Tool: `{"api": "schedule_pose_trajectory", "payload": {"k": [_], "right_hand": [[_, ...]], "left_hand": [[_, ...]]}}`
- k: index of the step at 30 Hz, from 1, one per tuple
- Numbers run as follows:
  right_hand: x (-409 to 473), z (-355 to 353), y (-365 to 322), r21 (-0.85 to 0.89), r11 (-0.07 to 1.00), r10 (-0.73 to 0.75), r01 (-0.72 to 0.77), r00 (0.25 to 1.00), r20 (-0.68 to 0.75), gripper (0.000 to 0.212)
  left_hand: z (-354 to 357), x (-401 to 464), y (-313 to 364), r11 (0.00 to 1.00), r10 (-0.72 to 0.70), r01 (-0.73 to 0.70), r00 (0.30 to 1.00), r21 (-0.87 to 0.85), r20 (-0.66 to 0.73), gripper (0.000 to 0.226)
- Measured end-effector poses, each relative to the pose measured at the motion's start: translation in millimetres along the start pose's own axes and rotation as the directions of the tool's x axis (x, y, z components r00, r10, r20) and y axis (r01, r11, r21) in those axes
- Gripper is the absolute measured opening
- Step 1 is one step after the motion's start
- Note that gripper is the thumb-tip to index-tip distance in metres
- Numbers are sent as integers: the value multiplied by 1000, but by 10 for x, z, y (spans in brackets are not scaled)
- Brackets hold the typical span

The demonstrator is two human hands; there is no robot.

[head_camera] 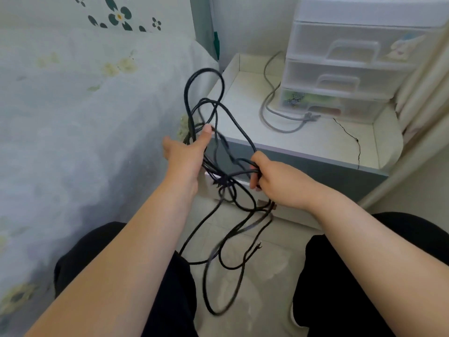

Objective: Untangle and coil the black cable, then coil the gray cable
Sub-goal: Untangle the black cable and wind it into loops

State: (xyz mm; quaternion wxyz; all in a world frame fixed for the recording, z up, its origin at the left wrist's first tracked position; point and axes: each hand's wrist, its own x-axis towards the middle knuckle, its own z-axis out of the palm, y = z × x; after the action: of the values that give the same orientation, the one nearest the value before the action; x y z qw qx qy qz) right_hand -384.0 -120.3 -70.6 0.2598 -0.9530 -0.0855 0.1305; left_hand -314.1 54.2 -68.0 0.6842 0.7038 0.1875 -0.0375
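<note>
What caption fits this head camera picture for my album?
Both hands hold a tangled black cable; the gray cable waits on the table.

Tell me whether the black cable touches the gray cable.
Apart. The head view shows the black cable held in front of the nightstand, while the gray cable lies on its top.

Black cable point(220, 152), gray cable point(272, 110), pale bedsheet point(73, 105) with dark-green, seemingly floral print.

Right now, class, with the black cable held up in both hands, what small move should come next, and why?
Probably draw the right hand away from the left hand. The black cable is knotted just below and between them, loops dangle to the floor, and one frayed end hangs free, so spreading should loosen it.
</note>
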Motion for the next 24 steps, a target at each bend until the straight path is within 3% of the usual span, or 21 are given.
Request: {"api": "schedule_pose_trajectory", "payload": {"k": [1, 3, 4, 6, 10, 13, 19, 24], "right_hand": [[-28, 5, -3, 58, 998, -7, 5, 1000, 27, 19], [-67, 18, -20, 204, 979, -24, 13, 998, 53, 21], [-72, 19, -29, 249, 968, -34, 23, 999, 39, 22], [-74, 13, -34, 280, 959, -51, 52, 999, -13, 22], [-55, 14, 6, 232, 970, -65, 70, 997, -29, 20], [-39, 14, 38, 195, 980, -27, 27, 1000, 0, 13], [33, -26, 73, 130, 991, 47, -38, 997, -65, 10], [47, -99, 131, 96, 995, 62, -29, 931, -361, 20]], "left_hand": [[-20, -35, 7, 981, 170, -161, 983, 112, -76, 106], [-59, -149, 23, 808, 536, -496, 843, 316, -47, 99], [-66, -209, 11, 692, 648, -608, 761, 390, 37, 93], [-59, -296, -54, 512, 712, -716, 663, 474, 232, 78], [-52, -382, -95, 464, 559, -776, 631, 428, 538, 27], [-51, -358, -122, 496, 327, -744, 638, 448, 697, 37], [-51, -275, -140, 491, 225, -693, 686, 528, 692, 32], [13, -279, -197, 542, 159, -594, 767, 595, 621, 28]]}}
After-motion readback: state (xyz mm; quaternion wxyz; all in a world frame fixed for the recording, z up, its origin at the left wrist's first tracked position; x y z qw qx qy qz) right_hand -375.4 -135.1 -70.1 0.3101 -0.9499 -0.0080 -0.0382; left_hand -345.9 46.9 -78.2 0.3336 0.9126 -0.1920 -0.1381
